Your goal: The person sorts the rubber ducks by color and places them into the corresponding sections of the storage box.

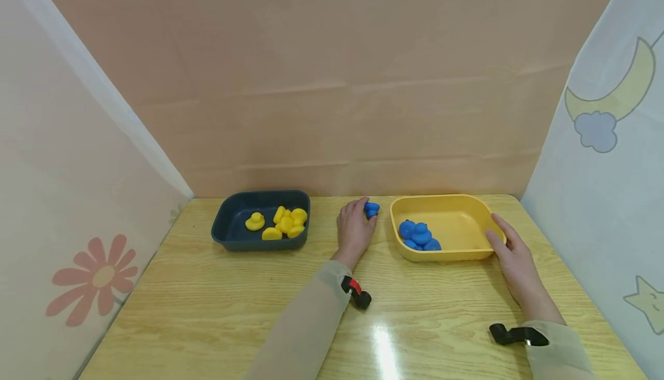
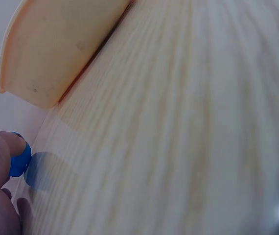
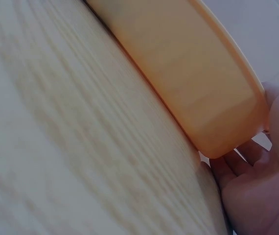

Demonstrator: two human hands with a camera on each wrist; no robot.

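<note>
In the head view my left hand (image 1: 355,230) pinches a small blue rubber duck (image 1: 371,209) between thumb and fingers, between the two bins. The left wrist view shows this blue duck (image 2: 21,160) close over the wood, partly hidden by the thumb. My right hand (image 1: 516,259) grips the right end of a yellow plastic bin (image 1: 441,256), thumb at the rim and fingers along the outside wall. Several blue ducks (image 1: 419,236) lie heaped at the bin's left end. Seen from the right wrist, the fingers (image 3: 232,164) curl against the bin's lower corner.
Left of my left hand stands a dark blue bin (image 1: 259,245) with several yellow ducks (image 1: 285,224) inside. Both bins sit near the back of the wooden table (image 1: 207,311). A brown sheet (image 1: 332,80) hangs behind, and printed white cloths (image 1: 596,195) flank the sides.
</note>
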